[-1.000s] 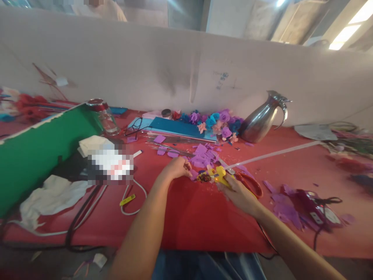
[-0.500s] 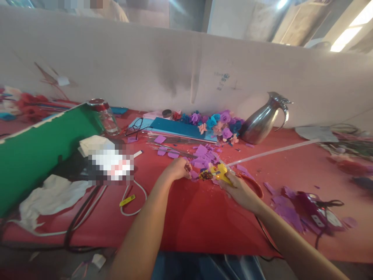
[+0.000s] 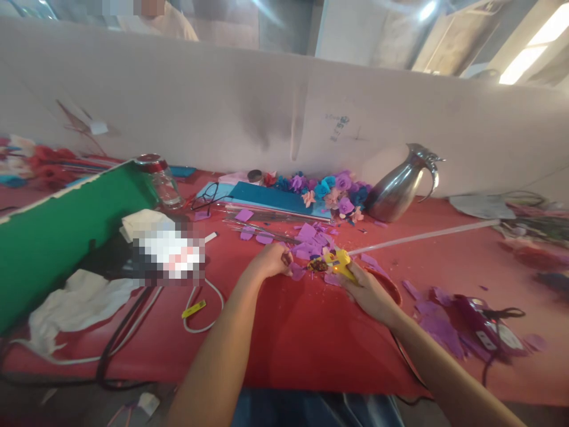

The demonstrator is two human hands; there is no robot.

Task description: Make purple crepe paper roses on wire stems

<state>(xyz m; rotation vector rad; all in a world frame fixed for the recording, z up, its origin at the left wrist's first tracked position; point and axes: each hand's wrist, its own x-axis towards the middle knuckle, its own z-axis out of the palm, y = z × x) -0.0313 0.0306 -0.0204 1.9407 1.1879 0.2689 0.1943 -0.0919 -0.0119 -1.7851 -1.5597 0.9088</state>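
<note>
In my right hand (image 3: 365, 290) is a yellow hot glue gun (image 3: 341, 264), its nozzle end pointing left and dark with residue. A long translucent glue stick (image 3: 422, 238) slants up to the right from behind it. My left hand (image 3: 274, 261) is closed in a pinch on a purple paper petal (image 3: 297, 271), just left of the nozzle. Whether petal and nozzle touch I cannot tell. Cut purple paper pieces (image 3: 309, 237) lie loosely behind both hands, beside thin wire stems (image 3: 267, 230).
Paper flowers (image 3: 338, 190) are heaped at the back, left of a steel jug (image 3: 402, 187). A glass jar (image 3: 162, 184) stands by a green board (image 3: 80, 237). Cables (image 3: 120, 332) and crumpled white tissue (image 3: 80, 302) lie left; a purple power strip (image 3: 486, 326) lies right.
The glue gun has shifted very slightly right. My left hand stays in nearly the same place with the petal. The whole view has tilted a little.
</note>
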